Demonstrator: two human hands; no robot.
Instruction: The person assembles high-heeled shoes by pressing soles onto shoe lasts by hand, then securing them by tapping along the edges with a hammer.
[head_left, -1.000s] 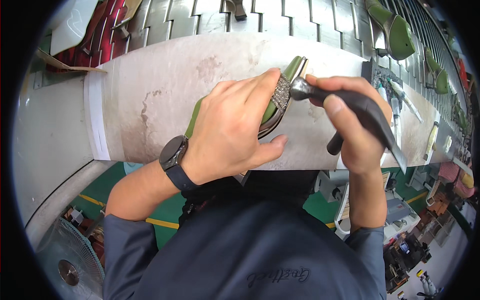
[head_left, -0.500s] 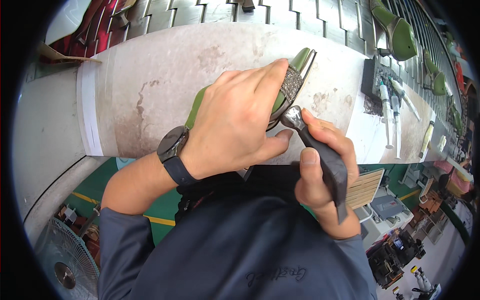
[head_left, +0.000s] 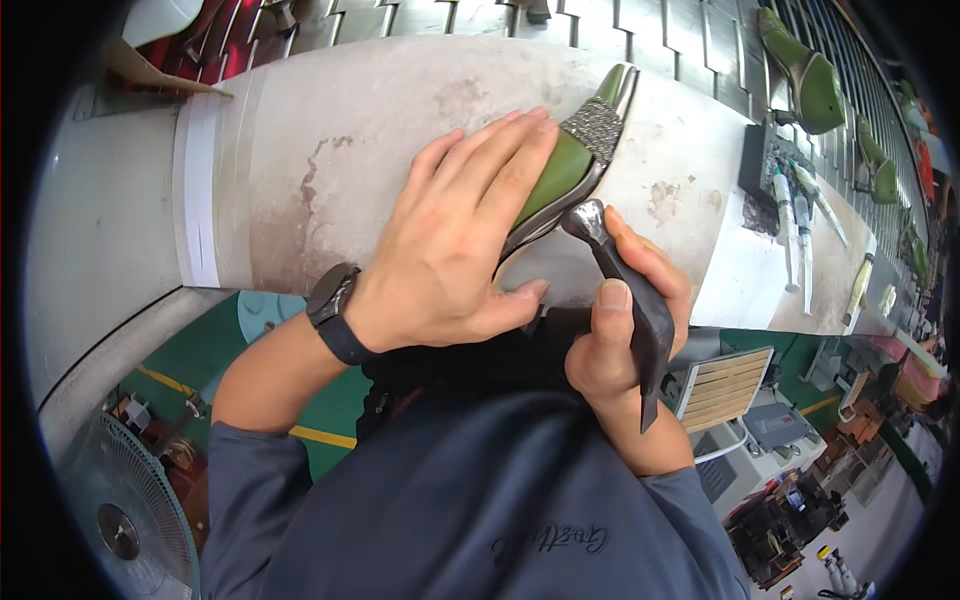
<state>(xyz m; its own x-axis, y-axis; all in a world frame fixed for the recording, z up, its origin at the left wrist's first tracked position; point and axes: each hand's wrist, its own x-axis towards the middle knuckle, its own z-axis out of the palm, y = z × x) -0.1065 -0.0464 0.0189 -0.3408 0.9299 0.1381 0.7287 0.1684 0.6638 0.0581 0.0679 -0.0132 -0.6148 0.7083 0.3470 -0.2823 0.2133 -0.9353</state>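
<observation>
A shoe (head_left: 556, 180) on a green last lies on its side on the worktable, with a glittering strap across the front and a dark sole edge facing right. Over its rear part rests my left hand (head_left: 462, 225), gripping it from above with the fingers on the green side and the thumb near the sole edge. The heel end is hidden under that hand. My right hand (head_left: 632, 325) is wrapped round the dark handle of a hammer (head_left: 648, 310). The rounded metal head is close beside the sole edge; whether it touches cannot be made out.
Several syringes (head_left: 787, 225) lean on a dark block (head_left: 757, 175) to the right. Other green lasts (head_left: 805, 85) stand on the metal slat conveyor (head_left: 680, 40) beyond the stained worktable (head_left: 380, 110). A fan (head_left: 135, 520) stands at lower left.
My left hand has shifted left and back along the shoe, baring more of the green side and the strap. The shoe's tip sits slightly farther away. The hammer's handle has swung a little left.
</observation>
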